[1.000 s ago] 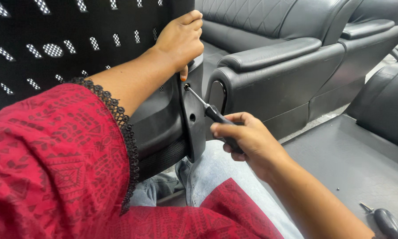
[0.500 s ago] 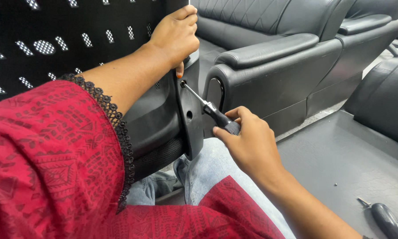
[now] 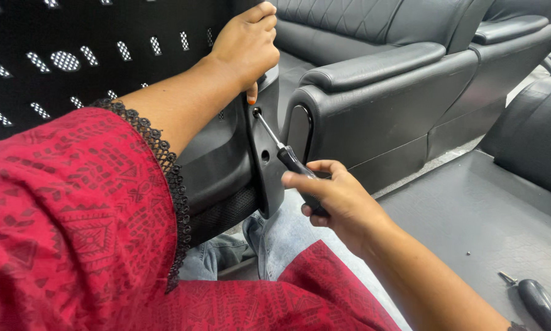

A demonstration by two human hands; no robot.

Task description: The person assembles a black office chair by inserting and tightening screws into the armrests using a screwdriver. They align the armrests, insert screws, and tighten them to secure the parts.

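A person in a red patterned sleeve [image 3: 61, 227] is gripping a screwdriver [image 3: 284, 156] in the right hand [image 3: 336, 199], fingers closed around its dark handle. The shaft is slanting up and to the left, away from that hand, its tip sitting in a screw hole [image 3: 256, 113] on a dark plastic bracket [image 3: 269, 165]. Just above the hole, the left hand [image 3: 248, 43] is clasping the bracket's top edge, fingers curled shut. Beyond, black seats [image 3: 379, 92] are standing in a row; a second screwdriver [image 3: 535, 300] is lying on the floor [image 3: 471, 220].
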